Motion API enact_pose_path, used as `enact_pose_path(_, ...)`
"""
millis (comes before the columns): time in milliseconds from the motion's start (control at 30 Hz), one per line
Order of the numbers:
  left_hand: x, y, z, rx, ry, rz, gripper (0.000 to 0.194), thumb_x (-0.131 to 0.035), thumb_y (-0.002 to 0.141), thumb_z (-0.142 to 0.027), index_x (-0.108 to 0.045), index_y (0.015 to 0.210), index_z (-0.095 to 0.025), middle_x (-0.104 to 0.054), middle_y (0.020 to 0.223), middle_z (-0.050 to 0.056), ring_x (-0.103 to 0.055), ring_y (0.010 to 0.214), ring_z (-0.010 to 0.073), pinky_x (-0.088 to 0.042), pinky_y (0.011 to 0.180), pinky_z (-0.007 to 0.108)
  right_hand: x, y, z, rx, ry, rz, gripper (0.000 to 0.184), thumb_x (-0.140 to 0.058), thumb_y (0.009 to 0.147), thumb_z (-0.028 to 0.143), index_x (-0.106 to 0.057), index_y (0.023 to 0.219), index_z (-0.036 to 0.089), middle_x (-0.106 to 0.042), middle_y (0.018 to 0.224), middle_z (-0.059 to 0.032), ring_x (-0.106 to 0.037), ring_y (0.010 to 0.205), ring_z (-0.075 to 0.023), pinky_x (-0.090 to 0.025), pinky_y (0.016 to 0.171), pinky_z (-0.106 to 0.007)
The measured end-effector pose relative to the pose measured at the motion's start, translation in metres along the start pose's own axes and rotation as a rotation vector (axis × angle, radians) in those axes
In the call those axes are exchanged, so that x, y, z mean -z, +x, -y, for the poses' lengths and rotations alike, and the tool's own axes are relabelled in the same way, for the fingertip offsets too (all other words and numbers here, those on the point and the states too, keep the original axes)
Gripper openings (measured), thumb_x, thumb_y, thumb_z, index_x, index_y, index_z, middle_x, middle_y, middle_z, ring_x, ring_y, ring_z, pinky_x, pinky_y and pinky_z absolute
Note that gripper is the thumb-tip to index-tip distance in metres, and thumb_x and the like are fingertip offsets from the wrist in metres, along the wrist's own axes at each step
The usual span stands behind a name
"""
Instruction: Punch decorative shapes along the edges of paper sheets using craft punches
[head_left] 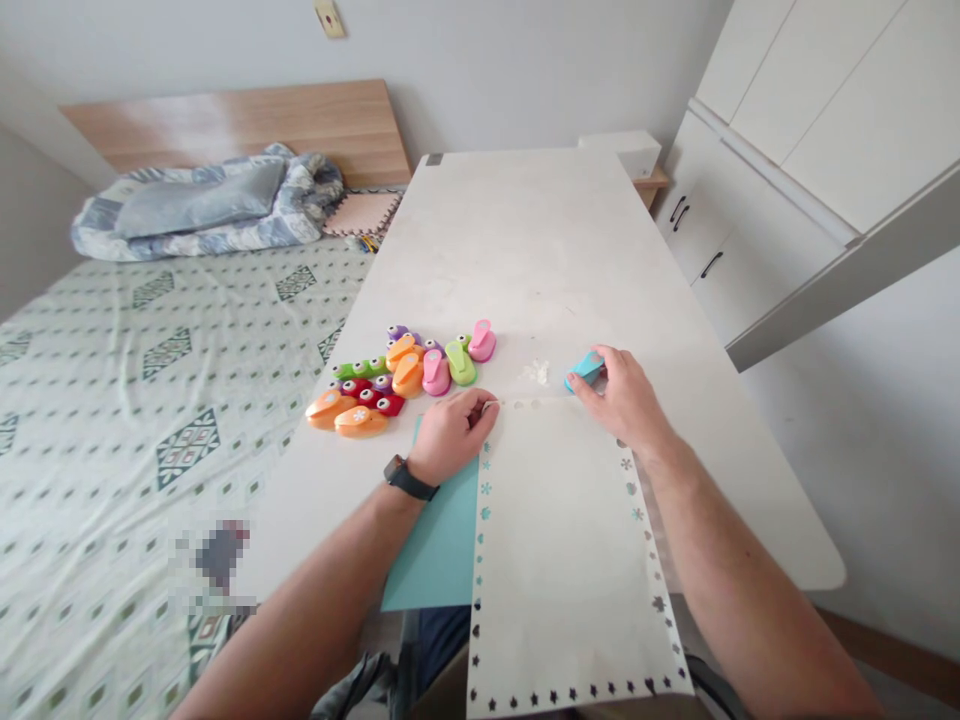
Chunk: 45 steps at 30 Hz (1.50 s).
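Observation:
My right hand [619, 395] holds a small teal craft punch [585, 371] between thumb and fingers, just above the top edge of a white paper sheet [562, 560]. The sheet has small punched shapes along its borders. My left hand [452, 435] is curled at the sheet's top left corner, its fingertips pinching the edge. A teal paper sheet [439, 540] lies partly under the white one. Left of my left hand sits a cluster of several colourful craft punches [401, 375] in orange, red, pink, green and purple. Small white paper scraps [536, 372] lie between the cluster and my right hand.
The long white table [525, 240] stretches ahead, its right edge near my right arm. A bed with a patterned green-and-white sheet [150, 400] runs along its left side. White cabinets [757, 230] stand on the right, and a white box [621, 152] sits beyond the far end.

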<state>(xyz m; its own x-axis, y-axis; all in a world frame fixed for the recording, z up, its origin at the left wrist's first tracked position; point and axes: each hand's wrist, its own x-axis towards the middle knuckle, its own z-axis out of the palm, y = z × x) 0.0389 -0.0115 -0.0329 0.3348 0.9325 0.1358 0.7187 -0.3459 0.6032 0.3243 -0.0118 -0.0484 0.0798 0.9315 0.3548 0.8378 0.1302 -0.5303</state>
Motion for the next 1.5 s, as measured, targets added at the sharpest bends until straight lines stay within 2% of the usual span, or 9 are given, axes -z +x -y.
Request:
enact_pose_path(433,0.0005,-0.0047,0.0004,-0.048,-0.013,-0.017,0.026,-0.052,0.096,-0.04,-0.068,0.097,-0.02,-0.067,0.075,0.002,-0.057,0.066,0.0143,-0.041,0.059,0.025,-0.0021,-0.004,-0.003,0.049,0.04,-0.052,0.057,-0.066,0.086,0.049,-0.056,0.13,0.015,-0.066,0.111,-0.0156,-0.063,0.097,-0.0282,-0.051,0.092,-0.043)
enact_pose_path(700,0.001,-0.0061,0.0007,-0.054,-0.017,-0.038,0.025,-0.052,0.095,-0.04,-0.068,0.094,-0.021,-0.068,0.075,0.002,-0.058,0.066,0.0149,-0.039,0.058,0.025,-0.0016,-0.0054,-0.0013,0.05,0.083,-0.111,0.046,-0.068,0.085,0.046,-0.06,0.121,0.019,-0.066,0.106,-0.0112,-0.063,0.087,-0.0241,-0.052,0.085,-0.039)
enact_pose_path(1000,0.0038,-0.0071,-0.0015,-0.039,0.015,-0.043,0.025,-0.052,0.095,-0.041,-0.069,0.095,-0.022,-0.07,0.076,0.002,-0.06,0.068,0.016,-0.038,0.057,0.027,-0.0035,-0.0027,-0.0009,-0.065,0.073,-0.171,0.04,-0.071,0.081,0.056,-0.062,0.099,0.021,-0.067,0.092,-0.0062,-0.06,0.072,-0.0197,-0.049,0.073,-0.036)
enact_pose_path(1200,0.003,-0.0073,0.0005,-0.047,0.012,-0.046,0.025,-0.052,0.095,-0.04,-0.069,0.096,-0.022,-0.07,0.076,0.003,-0.061,0.068,0.0168,-0.038,0.058,0.027,-0.0012,-0.0022,0.0013,-0.116,0.068,-0.189,0.041,-0.064,0.085,0.06,-0.062,0.095,0.02,-0.067,0.083,-0.0056,-0.059,0.07,-0.0206,-0.047,0.07,-0.036)
enact_pose_path(1500,0.0026,-0.0067,0.002,-0.052,0.004,-0.048,0.023,-0.053,0.095,-0.039,-0.069,0.095,-0.022,-0.07,0.076,0.002,-0.061,0.067,0.016,-0.039,0.057,0.027,0.0002,-0.0002,-0.0004,-0.203,0.052,-0.24,0.041,-0.068,0.082,0.061,-0.062,0.092,0.021,-0.07,0.081,-0.0055,-0.06,0.066,-0.0199,-0.046,0.07,-0.035)
